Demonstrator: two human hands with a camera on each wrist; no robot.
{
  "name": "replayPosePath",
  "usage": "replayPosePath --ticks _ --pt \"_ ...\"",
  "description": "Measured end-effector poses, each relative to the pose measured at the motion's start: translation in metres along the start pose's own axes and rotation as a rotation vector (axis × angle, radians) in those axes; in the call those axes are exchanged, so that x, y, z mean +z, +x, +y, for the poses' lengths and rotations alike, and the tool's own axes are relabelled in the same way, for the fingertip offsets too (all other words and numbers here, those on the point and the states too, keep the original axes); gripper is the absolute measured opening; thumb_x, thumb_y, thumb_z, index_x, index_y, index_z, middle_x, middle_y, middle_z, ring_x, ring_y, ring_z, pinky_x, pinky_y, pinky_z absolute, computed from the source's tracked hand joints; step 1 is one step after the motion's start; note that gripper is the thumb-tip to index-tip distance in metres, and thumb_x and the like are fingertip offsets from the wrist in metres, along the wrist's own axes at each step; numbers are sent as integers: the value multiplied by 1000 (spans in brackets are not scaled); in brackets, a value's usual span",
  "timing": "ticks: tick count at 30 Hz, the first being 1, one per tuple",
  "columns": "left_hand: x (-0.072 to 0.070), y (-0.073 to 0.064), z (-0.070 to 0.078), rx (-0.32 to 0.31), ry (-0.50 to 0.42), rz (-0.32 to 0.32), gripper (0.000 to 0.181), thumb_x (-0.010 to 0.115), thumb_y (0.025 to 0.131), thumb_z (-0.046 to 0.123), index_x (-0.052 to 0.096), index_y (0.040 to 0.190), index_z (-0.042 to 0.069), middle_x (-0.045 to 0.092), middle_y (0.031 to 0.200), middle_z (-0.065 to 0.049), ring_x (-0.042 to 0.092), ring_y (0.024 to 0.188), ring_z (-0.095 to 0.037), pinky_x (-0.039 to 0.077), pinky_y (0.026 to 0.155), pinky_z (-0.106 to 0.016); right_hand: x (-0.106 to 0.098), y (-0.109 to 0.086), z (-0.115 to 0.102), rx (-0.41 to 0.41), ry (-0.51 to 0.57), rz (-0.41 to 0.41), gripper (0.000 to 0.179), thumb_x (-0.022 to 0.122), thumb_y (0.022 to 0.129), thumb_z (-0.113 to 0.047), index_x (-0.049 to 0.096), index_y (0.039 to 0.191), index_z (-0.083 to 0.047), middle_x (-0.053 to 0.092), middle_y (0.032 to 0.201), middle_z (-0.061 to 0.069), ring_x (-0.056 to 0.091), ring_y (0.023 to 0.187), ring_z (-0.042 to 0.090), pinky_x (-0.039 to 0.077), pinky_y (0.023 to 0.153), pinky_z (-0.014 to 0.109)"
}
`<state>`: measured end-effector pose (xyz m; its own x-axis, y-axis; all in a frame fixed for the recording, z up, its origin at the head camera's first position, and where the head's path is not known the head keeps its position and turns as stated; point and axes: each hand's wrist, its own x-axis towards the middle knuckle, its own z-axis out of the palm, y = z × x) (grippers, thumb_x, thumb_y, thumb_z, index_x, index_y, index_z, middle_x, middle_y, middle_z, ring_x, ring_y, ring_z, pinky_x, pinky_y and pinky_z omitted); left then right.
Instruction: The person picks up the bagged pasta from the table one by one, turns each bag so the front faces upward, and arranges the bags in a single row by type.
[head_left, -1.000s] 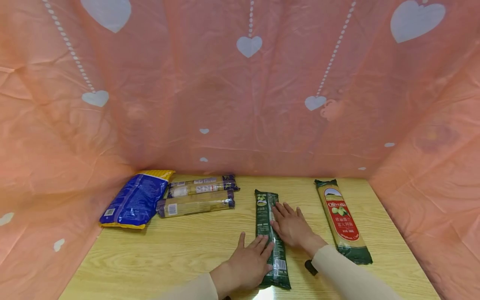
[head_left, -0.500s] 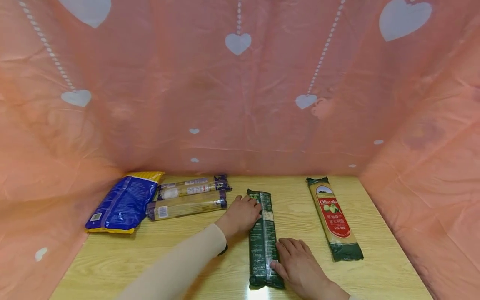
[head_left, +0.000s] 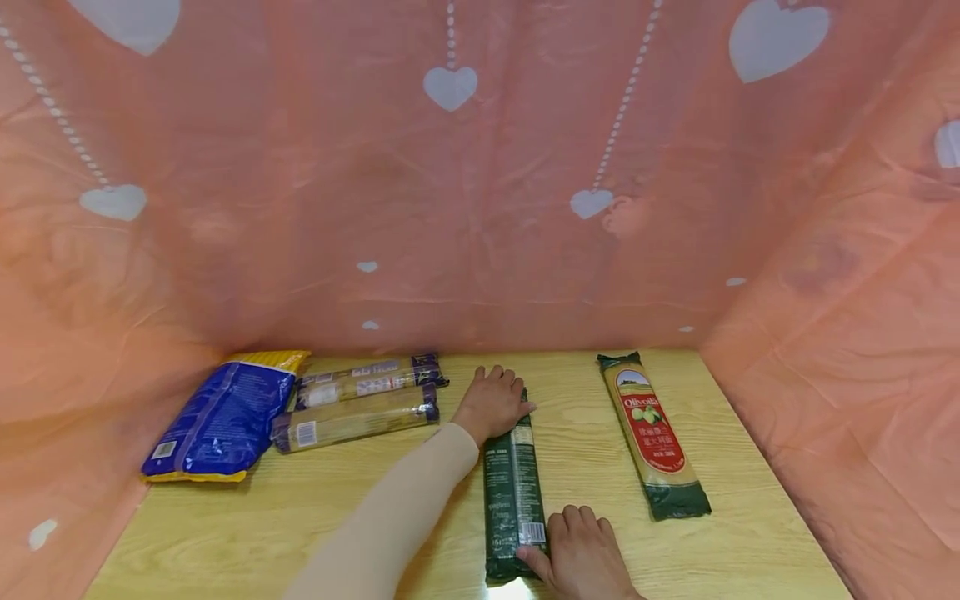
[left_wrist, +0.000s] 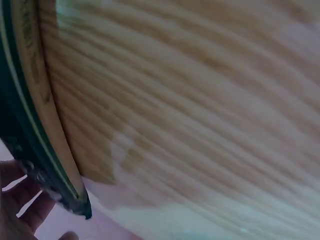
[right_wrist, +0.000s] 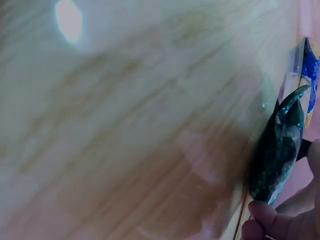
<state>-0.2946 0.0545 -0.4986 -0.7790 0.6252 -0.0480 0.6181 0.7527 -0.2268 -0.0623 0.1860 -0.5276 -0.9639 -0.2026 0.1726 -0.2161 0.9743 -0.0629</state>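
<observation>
A dark green pack of spaghetti (head_left: 513, 500) lies back side up near the table's front, its long side running away from me. At its far end, my left hand (head_left: 491, 406) grips the pack from above, hiding that end. My right hand (head_left: 588, 554) holds the near right corner, thumb on top and fingers along the right side. In the left wrist view, fingers (left_wrist: 30, 205) show beside the tip of the pack (left_wrist: 37, 130). The right wrist view shows thumb and fingers (right_wrist: 287, 220) at the crinkled near end of the pack (right_wrist: 280, 150).
Another spaghetti pack (head_left: 654, 433) with a red label lies to the right, slightly slanted. Several clear noodle packs (head_left: 356, 419) with purple ends lie at the back left, beside a blue and yellow bag (head_left: 225, 417). A pink curtain (head_left: 480, 208) borders the wooden table (head_left: 360, 500).
My left hand has moved from the pack's near part to its far end. The right hand has come from the upper part down to the near right corner. The view has shifted right.
</observation>
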Motion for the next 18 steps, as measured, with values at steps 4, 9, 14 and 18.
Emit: replayPosePath --ticks 4,9,14,18 --pt "3 6 5 -9 14 -24 74 21 109 67 54 153 17 52 156 -3 41 150 -27 31 124 -59 3 1 -2 22 -9 -29 67 58 93 -77 62 84 -11 48 77 0 50 77 22 40 65 40" --pt "7 8 4 -45 -27 -23 76 21 109 69 57 150 17 54 155 -6 42 148 -29 28 124 -62 5 2 -4 16 -9 -35 67 58 93 -77 62 85 -10 48 77 0 51 78 22 39 65 40" --pt "11 9 2 -54 -70 21 75 21 109 68 56 145 13 56 149 -9 45 144 -31 27 124 -63 6 3 -6 13 3 -26 66 61 92 -75 61 84 -10 48 77 0 51 78 23 38 65 39" --pt "11 9 -3 -32 -58 119 69 21 111 64 57 136 11 58 139 -10 48 138 -31 28 123 -63 6 4 -5 18 -3 -14 66 62 91 -76 59 83 -11 47 75 0 50 75 21 36 65 37"
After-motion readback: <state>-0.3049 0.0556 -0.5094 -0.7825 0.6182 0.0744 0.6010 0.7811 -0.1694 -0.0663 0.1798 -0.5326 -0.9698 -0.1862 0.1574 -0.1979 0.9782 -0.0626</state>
